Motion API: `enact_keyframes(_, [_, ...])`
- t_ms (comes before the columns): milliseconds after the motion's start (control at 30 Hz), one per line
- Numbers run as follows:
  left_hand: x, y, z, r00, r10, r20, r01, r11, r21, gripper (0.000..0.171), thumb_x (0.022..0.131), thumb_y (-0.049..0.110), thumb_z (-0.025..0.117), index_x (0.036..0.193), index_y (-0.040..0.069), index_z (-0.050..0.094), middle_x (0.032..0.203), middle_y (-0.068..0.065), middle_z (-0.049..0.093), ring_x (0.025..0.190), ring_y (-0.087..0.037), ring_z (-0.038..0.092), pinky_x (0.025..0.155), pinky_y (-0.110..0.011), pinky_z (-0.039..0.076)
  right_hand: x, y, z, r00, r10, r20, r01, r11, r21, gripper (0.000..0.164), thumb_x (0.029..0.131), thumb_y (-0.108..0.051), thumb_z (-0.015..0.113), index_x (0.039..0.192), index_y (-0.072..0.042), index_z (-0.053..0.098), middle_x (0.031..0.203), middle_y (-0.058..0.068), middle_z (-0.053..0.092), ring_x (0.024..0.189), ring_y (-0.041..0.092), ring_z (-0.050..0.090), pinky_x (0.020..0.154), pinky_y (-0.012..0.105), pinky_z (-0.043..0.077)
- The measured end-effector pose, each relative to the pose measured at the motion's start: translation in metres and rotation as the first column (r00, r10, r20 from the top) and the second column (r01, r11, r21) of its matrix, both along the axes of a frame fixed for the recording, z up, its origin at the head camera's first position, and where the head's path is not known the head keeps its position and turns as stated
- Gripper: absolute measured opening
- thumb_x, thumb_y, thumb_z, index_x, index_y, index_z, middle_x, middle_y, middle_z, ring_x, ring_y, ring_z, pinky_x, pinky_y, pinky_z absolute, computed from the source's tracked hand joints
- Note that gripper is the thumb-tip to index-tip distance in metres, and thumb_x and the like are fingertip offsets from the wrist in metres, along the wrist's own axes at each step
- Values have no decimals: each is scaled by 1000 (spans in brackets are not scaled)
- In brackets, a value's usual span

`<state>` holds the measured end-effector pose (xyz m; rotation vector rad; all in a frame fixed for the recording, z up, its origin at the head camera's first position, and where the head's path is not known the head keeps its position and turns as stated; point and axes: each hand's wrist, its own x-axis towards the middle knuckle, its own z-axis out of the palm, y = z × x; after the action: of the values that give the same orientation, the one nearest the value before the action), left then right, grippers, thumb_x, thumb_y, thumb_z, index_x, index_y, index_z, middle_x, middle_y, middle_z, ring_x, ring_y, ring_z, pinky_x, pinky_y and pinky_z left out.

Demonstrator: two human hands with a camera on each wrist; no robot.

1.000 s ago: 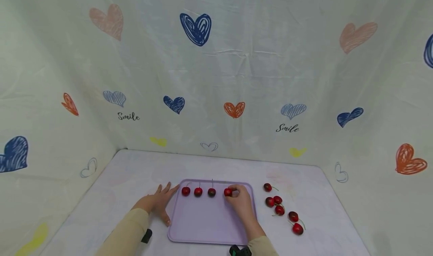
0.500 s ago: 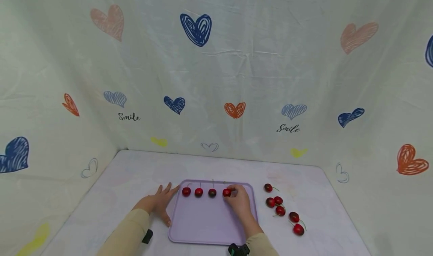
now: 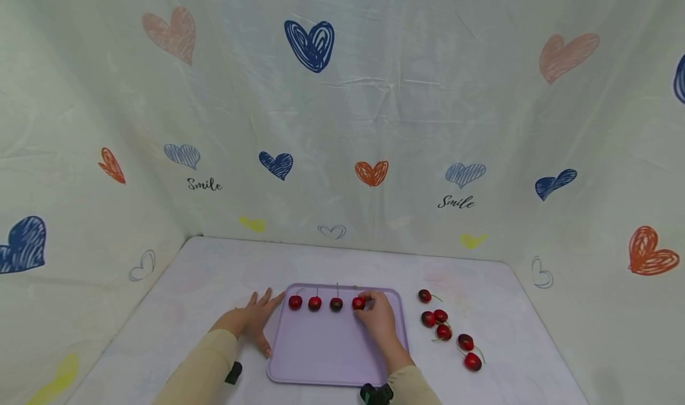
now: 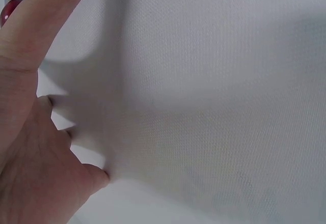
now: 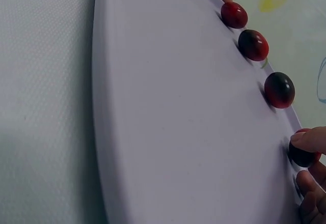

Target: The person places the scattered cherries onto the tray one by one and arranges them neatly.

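Observation:
A purple tray [image 3: 326, 351] lies on the table with a row of cherries along its far side. Three of them, a left cherry [image 3: 295, 302], a second cherry [image 3: 314, 303] and a darker third cherry [image 3: 336, 304], stand with stems pointing to the far rim. My right hand [image 3: 381, 320] pinches a fourth cherry [image 3: 358, 303] at the row's right end; the right wrist view shows thumb and fingers around this cherry [image 5: 303, 155]. Fingers spread, my left hand [image 3: 255, 322] rests at the tray's left edge, and the left wrist view shows the same hand [image 4: 35, 132] over white cloth.
Several loose cherries [image 3: 443, 332] with stems lie on the white table [image 3: 497, 310] right of the tray. A curtain [image 3: 407, 125] printed with hearts hangs behind and on both sides. Black wrist devices [image 3: 377, 394] sit near the sleeves.
The right hand has shifted the fourth cherry slightly left, closer to the third, and its stem now shows toward the far rim. The left hand stays in place.

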<state>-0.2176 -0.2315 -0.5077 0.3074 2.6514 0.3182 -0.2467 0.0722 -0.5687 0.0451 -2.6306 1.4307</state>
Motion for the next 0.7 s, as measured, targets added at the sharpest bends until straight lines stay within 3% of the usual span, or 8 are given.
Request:
enact_keyframes(300, [-4, -2, -6, 1000, -5, 26, 5, 1000, -1, 126, 57, 44, 94, 152, 8, 21, 155, -31, 14, 137, -60, 10, 91, -82, 24, -1, -2, -1, 1000, -2, -4, 2, 1000, 14, 31, 68, -3, 84, 96, -8, 71, 88, 2, 56, 72, 15, 50, 61, 29, 44])
enact_keyframes(467, [-7, -5, -15, 1000, 9, -1, -9, 1000, 5, 126, 54, 44, 95, 152, 9, 23, 155, -30, 16, 138, -59, 12, 91, -82, 24, 0, -1, 0, 1000, 0, -5, 1, 1000, 18, 32, 68, -3, 84, 97, -7, 71, 88, 3, 55, 72, 15, 50, 61, 30, 43])
enact_keyframes(700, [-6, -3, -11, 1000, 22, 3, -22, 1000, 6, 127, 53, 44, 95, 152, 8, 24, 155, -30, 17, 138, -59, 11, 91, -82, 22, 1, 0, 1, 1000, 7, -1, -7, 1000, 12, 32, 69, -2, 84, 98, -6, 70, 88, 3, 55, 72, 15, 50, 61, 30, 43])
